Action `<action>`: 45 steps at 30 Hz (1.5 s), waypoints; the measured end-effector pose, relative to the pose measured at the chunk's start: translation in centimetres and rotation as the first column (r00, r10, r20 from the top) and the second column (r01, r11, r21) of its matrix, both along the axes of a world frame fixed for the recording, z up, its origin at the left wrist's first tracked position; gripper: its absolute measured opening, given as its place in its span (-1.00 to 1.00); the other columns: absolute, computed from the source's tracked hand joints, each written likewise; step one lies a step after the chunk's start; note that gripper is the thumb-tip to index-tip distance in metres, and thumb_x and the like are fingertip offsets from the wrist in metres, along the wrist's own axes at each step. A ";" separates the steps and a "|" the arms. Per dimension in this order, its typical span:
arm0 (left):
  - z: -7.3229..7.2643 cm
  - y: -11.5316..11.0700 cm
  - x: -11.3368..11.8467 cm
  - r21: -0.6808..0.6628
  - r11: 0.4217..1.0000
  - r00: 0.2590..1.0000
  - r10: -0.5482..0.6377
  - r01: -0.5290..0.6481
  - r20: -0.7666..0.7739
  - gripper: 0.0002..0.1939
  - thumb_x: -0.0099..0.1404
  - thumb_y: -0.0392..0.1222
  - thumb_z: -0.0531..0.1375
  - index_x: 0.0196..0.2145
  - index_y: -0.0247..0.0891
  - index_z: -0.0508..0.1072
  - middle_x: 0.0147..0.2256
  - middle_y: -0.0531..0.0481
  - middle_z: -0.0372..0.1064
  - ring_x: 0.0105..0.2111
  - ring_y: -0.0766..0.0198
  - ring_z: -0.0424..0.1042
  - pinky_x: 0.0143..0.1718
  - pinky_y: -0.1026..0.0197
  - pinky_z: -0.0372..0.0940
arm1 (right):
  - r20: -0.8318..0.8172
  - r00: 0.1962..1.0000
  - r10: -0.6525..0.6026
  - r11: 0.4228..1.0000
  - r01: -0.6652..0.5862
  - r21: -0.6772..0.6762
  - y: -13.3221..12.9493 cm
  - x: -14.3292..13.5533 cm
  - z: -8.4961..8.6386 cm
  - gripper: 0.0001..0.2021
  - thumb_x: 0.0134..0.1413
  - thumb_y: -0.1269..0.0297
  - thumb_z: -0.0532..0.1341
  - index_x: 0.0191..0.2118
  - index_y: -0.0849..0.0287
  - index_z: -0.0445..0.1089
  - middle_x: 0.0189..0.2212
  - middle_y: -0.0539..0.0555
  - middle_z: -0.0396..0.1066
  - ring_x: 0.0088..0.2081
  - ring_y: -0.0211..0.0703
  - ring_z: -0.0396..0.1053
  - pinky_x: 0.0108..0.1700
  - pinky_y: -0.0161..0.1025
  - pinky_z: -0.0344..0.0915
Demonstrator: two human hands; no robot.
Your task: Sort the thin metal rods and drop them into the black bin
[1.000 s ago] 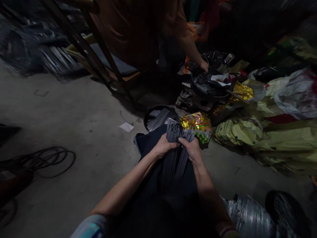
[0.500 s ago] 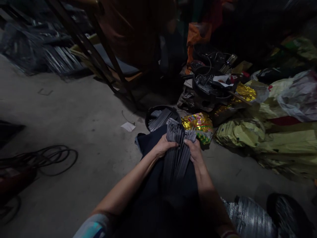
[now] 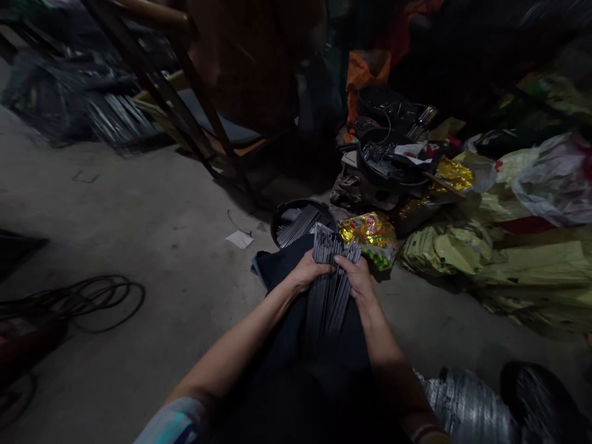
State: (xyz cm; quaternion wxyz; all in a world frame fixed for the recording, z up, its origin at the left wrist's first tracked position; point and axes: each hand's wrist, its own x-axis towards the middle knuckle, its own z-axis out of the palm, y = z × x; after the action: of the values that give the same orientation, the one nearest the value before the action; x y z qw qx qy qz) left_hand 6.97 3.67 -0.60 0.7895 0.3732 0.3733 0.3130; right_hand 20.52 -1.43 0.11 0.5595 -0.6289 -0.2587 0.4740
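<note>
Over my dark-clothed lap lies a bundle of thin grey metal rods (image 3: 320, 302), fanned into two parts at its far end. My left hand (image 3: 311, 271) is wrapped round the larger left part, thumb across the top. Closed on the narrower right part is my right hand (image 3: 356, 276), its thumb reaching toward the left part. The rods' near ends fade into shadow. Just beyond my knee stands a round black bucket (image 3: 276, 213) with more such rods (image 3: 298, 225) inside.
A shiny gold packet (image 3: 370, 229) lies right of the bucket. Behind it sits a black pan (image 3: 398, 176) of small metal pieces. Yellowish sacks (image 3: 531, 265) lie at right, wrapped metal coils (image 3: 469, 404) at lower right, looped cable (image 3: 111, 302) at left. A metal frame (image 3: 203, 111) stands ahead.
My right hand has moved slightly left with its rods, narrowing the gap between the two parts. My left hand keeps its grip almost in place.
</note>
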 end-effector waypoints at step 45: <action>0.6 -0.3 -0.3 -0.012 1.000 1.000 0.015 -0.015 0.007 -0.54 -0.20 -0.32 0.42 -0.25 -0.35 0.49 -0.38 0.02 0.49 -0.37 0.24 0.44 -0.20 0.18 0.33 | -0.129 0.991 -0.019 1.000 0.022 0.020 -0.3 0.0 0.1 -0.76 -0.24 0.18 0.40 -0.39 0.16 0.47 -0.52 -0.02 0.47 -0.47 -0.16 0.39 -0.37 -0.24 0.35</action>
State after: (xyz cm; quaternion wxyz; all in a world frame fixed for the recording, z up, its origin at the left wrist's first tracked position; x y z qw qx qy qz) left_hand 6.65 3.40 -0.02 0.7908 0.3645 0.3751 0.3181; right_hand 20.53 -1.71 0.21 0.5868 -0.5934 -0.2206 0.5049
